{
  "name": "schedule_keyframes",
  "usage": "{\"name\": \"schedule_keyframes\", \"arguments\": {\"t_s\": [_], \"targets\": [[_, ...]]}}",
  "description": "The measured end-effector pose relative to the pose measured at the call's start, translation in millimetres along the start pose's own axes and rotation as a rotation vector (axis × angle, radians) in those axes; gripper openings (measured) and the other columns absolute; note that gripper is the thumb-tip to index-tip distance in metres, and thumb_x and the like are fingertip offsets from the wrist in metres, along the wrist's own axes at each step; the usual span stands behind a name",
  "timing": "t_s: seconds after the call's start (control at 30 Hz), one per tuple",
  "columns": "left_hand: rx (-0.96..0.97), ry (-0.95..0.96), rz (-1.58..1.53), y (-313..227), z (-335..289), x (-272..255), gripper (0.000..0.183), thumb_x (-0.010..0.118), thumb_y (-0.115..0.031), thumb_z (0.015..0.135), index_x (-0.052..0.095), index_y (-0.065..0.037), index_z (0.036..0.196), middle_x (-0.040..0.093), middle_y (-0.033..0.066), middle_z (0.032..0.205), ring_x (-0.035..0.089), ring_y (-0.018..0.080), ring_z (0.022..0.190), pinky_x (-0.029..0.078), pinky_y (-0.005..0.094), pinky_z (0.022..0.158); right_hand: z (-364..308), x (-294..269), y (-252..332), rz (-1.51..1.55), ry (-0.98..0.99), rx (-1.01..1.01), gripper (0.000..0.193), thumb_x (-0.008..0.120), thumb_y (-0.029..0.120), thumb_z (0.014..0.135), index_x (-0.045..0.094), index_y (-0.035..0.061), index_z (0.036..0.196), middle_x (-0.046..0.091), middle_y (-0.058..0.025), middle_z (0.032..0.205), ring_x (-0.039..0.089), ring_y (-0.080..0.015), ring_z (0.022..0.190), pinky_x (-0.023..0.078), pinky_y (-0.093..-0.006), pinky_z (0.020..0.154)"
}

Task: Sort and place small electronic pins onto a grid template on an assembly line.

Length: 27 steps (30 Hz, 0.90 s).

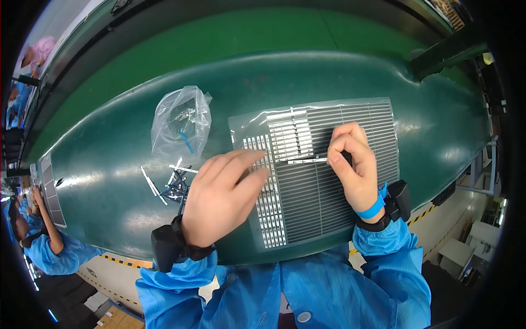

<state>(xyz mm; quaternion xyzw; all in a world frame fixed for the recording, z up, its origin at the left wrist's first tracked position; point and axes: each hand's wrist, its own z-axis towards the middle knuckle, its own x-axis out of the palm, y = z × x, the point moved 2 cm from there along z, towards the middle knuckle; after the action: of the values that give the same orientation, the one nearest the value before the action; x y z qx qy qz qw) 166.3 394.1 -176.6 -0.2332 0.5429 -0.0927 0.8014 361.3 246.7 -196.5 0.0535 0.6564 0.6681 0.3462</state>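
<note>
My right hand is pinched closed on the right end of a thin white strip with small dark marks. That strip lies level over a grey lined sheet, just below a block of similar white strips. Fingers bent but apart, my left hand hovers by the sheet's left side, and nothing shows between its thumb and fingers. It partly covers a tall column of short white strips. Beside its wrist, a loose heap of black and white strips lies on the green table.
A crumpled clear plastic bag with a blue piece in it sits behind the heap. The green tabletop curves around. At far left, a co-worker's arm reaches to another sheet. A dark post stands at back right.
</note>
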Motion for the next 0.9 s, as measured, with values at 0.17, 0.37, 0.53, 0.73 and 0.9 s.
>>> {"name": "schedule_keyframes", "arguments": {"t_s": [0.17,0.37,0.53,0.73,0.9], "targets": [[0.094,0.014,0.102,9.6,-4.1,6.3,0.036,0.072,-0.003,0.067,0.072,-0.01,0.103,0.066,0.0087,0.114,0.065,0.0275,0.103,0.052,0.0375,0.077,2.7,9.4,3.5,-0.177,0.033,-0.048,0.006,0.067,0.007,0.082,0.062,0.006,0.079,0.054,-0.0059,0.096,0.046,-0.0236,0.093,0.037,-0.0345,0.087],[0.181,0.026,0.193,14.4,0.3,7.9,0.041,0.071,-0.008,0.065,0.073,-0.014,0.105,0.065,0.0059,0.111,0.064,0.0243,0.097,0.051,0.0348,0.073,3.8,13.0,3.3,-0.242,0.035,-0.04,0.006,0.069,0.008,0.08,0.063,0.0066,0.079,0.056,-0.0058,0.096,0.047,-0.0245,0.094,0.037,-0.0355,0.087],[0.25,0.03,0.218,17.3,2.8,8.6,0.039,0.071,-0.011,0.066,0.073,-0.015,0.105,0.064,0.0043,0.107,0.063,0.0232,0.094,0.049,0.0339,0.07,3.5,14.0,3.4,-0.247,0.02,-0.042,0.006,0.069,0.008,0.079,0.063,0.0071,0.079,0.056,-0.0058,0.096,0.048,-0.0249,0.093,0.036,-0.0361,0.087],[0.244,0.029,0.204,18.0,3.8,10.8,0.037,0.072,-0.011,0.066,0.073,-0.016,0.103,0.064,0.0041,0.107,0.062,0.0227,0.094,0.049,0.0341,0.07,3.7,16.2,2.4,-0.276,0.011,-0.063,0.006,0.069,0.009,0.079,0.063,0.0076,0.078,0.057,-0.0054,0.096,0.048,-0.0255,0.093,0.036,-0.0368,0.087],[0.217,0.052,0.17,16.8,5.5,8.6,0.038,0.071,-0.009,0.066,0.073,-0.015,0.103,0.064,0.0044,0.107,0.062,0.0235,0.095,0.048,0.0349,0.071,3.1,16.1,2.8,-0.293,0.014,-0.053,0.006,0.069,0.009,0.079,0.064,0.0083,0.078,0.057,-0.0052,0.097,0.048,-0.0256,0.094,0.035,-0.037,0.087]]}}
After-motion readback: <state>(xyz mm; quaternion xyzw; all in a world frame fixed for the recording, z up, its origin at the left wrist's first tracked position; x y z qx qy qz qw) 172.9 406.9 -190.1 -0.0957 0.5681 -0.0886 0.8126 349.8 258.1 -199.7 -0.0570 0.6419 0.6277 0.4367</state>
